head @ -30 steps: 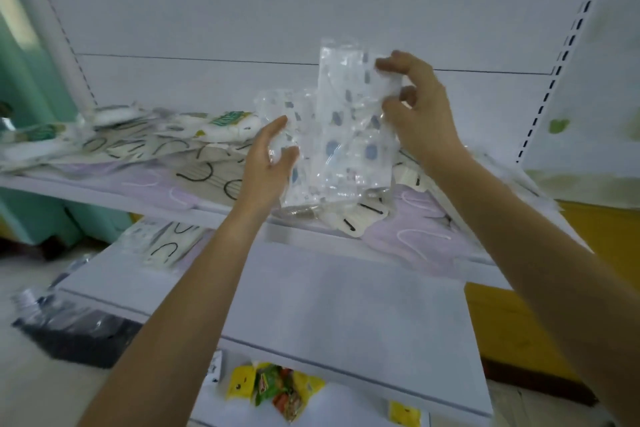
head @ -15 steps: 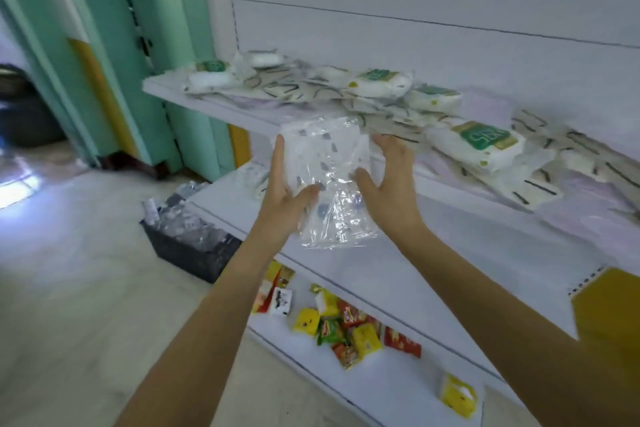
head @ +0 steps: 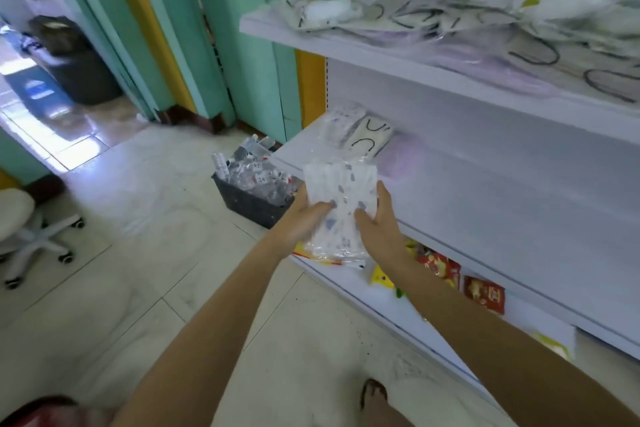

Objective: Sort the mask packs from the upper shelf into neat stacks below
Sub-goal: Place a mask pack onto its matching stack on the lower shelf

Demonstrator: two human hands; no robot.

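I hold a clear mask pack [head: 341, 198] with grey-blue dots between both hands, in front of the middle shelf [head: 485, 204]. My left hand [head: 304, 218] grips its left side and my right hand [head: 379, 222] grips its right side, thumbs on top. On the upper shelf [head: 381, 45] lies a loose heap of mask packs [head: 450, 21] in white, purple and green-labelled wrappers. At the left end of the middle shelf sit small stacks: a dotted clear pack [head: 341, 121], a cream pack with black loops [head: 370, 137] and a purple pack [head: 403, 156].
A dark basket [head: 249, 201] of small clear bottles stands on the tiled floor by the shelf's left end. Snack packets [head: 446, 270] lie on the bottom shelf. A white wheeled stool [head: 20, 229] is at the far left. My bare foot [head: 374, 395] shows at the bottom.
Both hands have brought the dotted pack down from the upper shelf to the height of the middle shelf. My view has swung left and down.
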